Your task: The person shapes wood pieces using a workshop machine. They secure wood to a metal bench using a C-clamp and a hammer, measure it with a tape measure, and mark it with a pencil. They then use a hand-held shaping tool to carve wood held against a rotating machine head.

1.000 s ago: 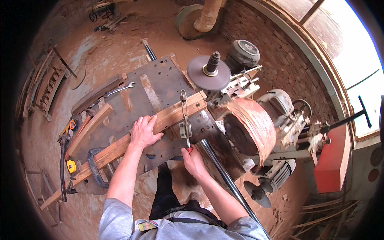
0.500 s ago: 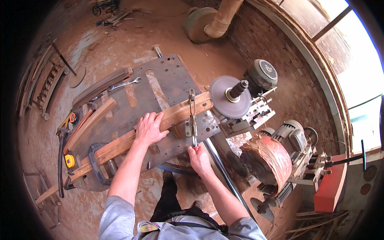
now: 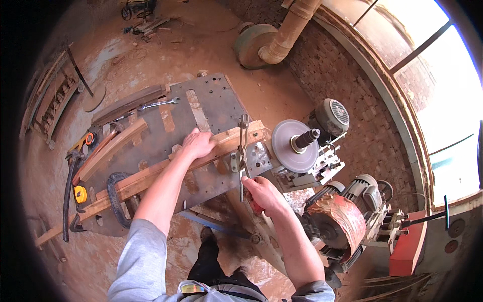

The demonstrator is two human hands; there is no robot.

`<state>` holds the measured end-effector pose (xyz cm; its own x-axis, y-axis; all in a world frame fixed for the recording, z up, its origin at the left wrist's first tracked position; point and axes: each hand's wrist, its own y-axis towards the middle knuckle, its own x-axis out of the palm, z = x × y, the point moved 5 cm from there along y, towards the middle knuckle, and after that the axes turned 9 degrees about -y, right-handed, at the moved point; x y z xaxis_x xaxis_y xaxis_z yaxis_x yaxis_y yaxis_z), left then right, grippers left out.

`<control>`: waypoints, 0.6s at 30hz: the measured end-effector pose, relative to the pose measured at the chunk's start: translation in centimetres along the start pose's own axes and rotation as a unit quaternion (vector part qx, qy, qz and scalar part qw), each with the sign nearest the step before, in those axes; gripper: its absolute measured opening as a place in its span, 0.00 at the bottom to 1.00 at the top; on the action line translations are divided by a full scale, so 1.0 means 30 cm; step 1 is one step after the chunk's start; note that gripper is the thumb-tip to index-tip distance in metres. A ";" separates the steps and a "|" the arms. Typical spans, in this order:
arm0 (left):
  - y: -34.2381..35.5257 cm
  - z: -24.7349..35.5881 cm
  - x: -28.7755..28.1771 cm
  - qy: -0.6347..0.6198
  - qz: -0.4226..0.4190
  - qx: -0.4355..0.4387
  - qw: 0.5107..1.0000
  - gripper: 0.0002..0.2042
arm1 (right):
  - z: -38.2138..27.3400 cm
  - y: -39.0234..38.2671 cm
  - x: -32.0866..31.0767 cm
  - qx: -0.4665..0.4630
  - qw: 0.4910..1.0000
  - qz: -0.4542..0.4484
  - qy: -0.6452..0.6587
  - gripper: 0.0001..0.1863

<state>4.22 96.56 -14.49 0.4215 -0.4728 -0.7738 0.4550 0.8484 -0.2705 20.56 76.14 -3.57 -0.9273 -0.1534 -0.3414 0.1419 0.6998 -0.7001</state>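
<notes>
My left hand (image 3: 197, 144) is closed over the far edge of a long wooden strip (image 3: 151, 176), which runs diagonally across a dark metal table (image 3: 221, 100). My right hand (image 3: 262, 194) grips the red handle of a metal toggle clamp (image 3: 243, 141) at the table's right side. The clamp's slotted arm crosses above the strip near its right end. That end lies close to a round grey grinding disc (image 3: 293, 146). Toward the left, a dark C-clamp (image 3: 115, 199) straddles the strip.
Curved wooden pieces (image 3: 115, 151), a wrench (image 3: 158, 104) and a yellow tape measure (image 3: 80, 194) lie on the table's left side. A motor (image 3: 332, 117) sits behind the disc. A sanding drum (image 3: 337, 226) stands at right, and a large duct (image 3: 289, 32) stands at the back.
My left hand has slid rightward along the strip, its fingers now curled over the far edge. My right hand has turned with the clamp's handle and shifted right. The view has shifted slightly.
</notes>
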 end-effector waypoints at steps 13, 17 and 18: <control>-0.152 0.065 -0.254 -0.449 -0.071 -0.044 0.890 0.33 | 0.189 -0.015 0.075 0.044 0.954 -0.050 0.292 0.12; -0.545 -0.072 -0.261 -0.550 -0.033 0.001 0.835 0.39 | 0.178 -0.062 0.136 0.013 0.951 -0.080 0.300 0.12; -0.648 -0.145 -0.239 -0.582 -0.042 -0.025 0.811 0.33 | 0.182 -0.087 0.161 0.014 0.949 -0.086 0.303 0.12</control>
<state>-11.05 84.50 -6.17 0.8592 -0.4094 0.3068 0.5007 0.7958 -0.3404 17.60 69.77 -6.82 -0.9655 0.1709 0.1966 -0.0284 0.6813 -0.7315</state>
